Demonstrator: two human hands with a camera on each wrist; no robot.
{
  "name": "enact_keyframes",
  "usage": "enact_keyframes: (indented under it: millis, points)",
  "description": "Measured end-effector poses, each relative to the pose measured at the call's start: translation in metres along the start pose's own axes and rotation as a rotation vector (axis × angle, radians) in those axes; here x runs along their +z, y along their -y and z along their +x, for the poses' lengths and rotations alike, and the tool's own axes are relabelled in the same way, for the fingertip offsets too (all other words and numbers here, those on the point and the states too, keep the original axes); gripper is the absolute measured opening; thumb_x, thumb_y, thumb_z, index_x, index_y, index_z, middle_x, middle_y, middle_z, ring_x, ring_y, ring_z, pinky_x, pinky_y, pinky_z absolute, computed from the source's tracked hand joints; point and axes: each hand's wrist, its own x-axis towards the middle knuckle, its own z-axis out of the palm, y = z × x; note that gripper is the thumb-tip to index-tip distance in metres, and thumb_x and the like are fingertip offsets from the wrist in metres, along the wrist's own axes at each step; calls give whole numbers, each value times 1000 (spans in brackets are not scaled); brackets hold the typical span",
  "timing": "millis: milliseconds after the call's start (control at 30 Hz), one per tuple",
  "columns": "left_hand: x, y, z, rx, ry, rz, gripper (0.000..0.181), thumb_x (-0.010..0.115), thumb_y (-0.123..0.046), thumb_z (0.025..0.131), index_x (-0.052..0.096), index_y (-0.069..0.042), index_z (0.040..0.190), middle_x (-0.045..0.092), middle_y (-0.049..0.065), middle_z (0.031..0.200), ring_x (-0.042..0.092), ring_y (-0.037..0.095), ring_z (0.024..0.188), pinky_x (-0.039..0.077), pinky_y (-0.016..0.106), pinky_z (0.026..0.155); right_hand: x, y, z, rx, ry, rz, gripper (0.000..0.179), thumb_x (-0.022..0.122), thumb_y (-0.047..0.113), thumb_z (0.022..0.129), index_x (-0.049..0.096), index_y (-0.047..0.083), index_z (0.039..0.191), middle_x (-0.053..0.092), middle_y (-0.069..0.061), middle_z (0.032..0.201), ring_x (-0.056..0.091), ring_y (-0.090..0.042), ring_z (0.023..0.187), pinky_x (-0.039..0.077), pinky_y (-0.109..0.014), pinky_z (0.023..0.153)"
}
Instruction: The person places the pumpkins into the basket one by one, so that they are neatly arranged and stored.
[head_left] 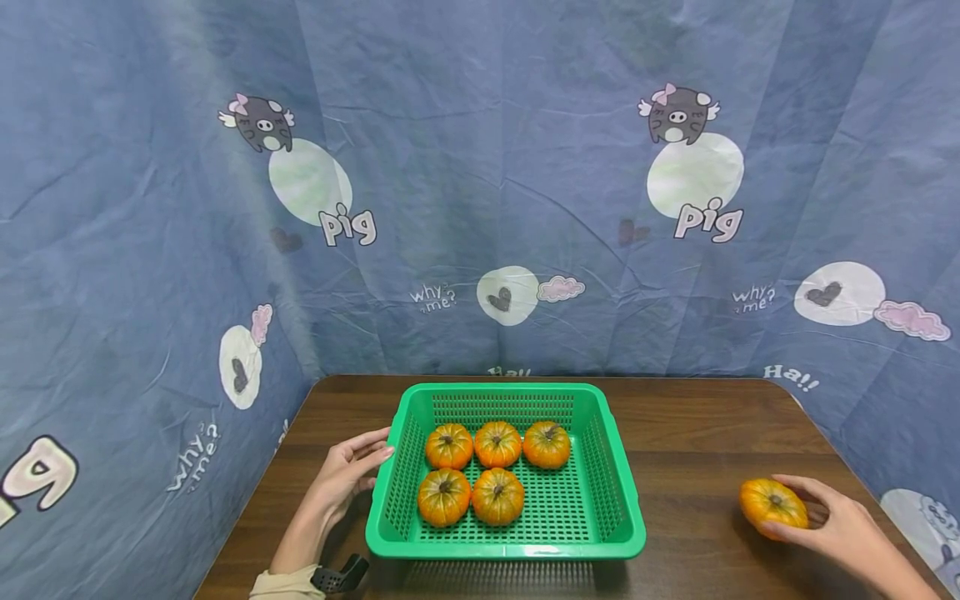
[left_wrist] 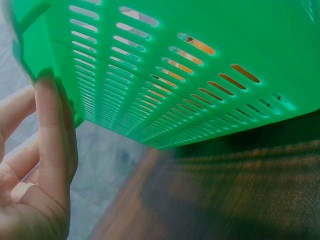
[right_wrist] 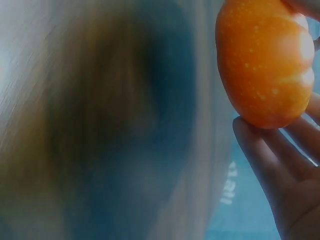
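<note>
A green plastic basket (head_left: 510,551) with slotted walls stands on the table. Several small orange pumpkins (head_left: 498,444) lie inside it, three along the back row and two in front, toward its left. My left hand (head_left: 347,475) touches the basket's left rim from outside; the left wrist view has its fairly straight fingers (left_wrist: 50,130) against the green edge. Off to the right of the basket, my right hand (head_left: 828,521) grips another small pumpkin (head_left: 772,505) between thumb and fingers. In the right wrist view that pumpkin's glossy orange side (right_wrist: 265,65) shows, fingertips against it.
The brown wooden table (head_left: 697,467) runs under everything, its back edge near a blue printed cloth (head_left: 480,167) that hangs behind and at the sides. A dark wristband (head_left: 341,575) is on the left wrist, by a light sleeve.
</note>
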Motion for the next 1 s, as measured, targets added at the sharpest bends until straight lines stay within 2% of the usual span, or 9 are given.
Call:
enact_keyframes:
  millis: [67,167,400,600,833,1000]
  points:
    - [0,0,0,2,4,0,59,70,-16,100,48,1,152,69,-5,111,71,7,90,63,25,70,1,6,1,-40,-16,13,74,90,39,80,62,1,137,65,-32,131,56,15,88,53,-18,67]
    - [0,0,0,4,5,1,60,70,-16,100,48,1,152,70,-6,111,71,7,91,63,25,71,3,15,3,-105,-36,23,71,92,36,78,64,3,134,67,-30,128,52,19,88,54,-19,67]
    - [0,0,0,9,4,-2,59,70,-16,100,48,1,152,70,-6,111,72,8,91,63,26,72,6,38,11,-201,-54,39,69,95,34,74,67,7,131,70,-23,124,59,13,90,57,-20,68]
    - [0,1,0,10,6,-3,59,70,-15,100,48,1,152,70,-6,110,71,8,91,63,26,72,7,55,17,-258,-42,59,66,94,34,75,67,12,131,72,-16,123,61,10,96,59,-21,67]
    - [0,1,1,14,5,-4,59,70,-15,99,48,2,151,70,-6,110,71,8,90,63,26,71,12,73,26,-406,-102,66,68,99,28,67,70,16,128,74,-8,118,61,11,101,61,-25,75]
    - [0,1,1,16,8,-2,59,70,-15,99,48,2,151,70,-6,109,71,8,91,64,27,72,16,90,31,-484,-88,98,68,99,28,67,69,20,128,74,-3,118,62,9,102,58,-17,80]
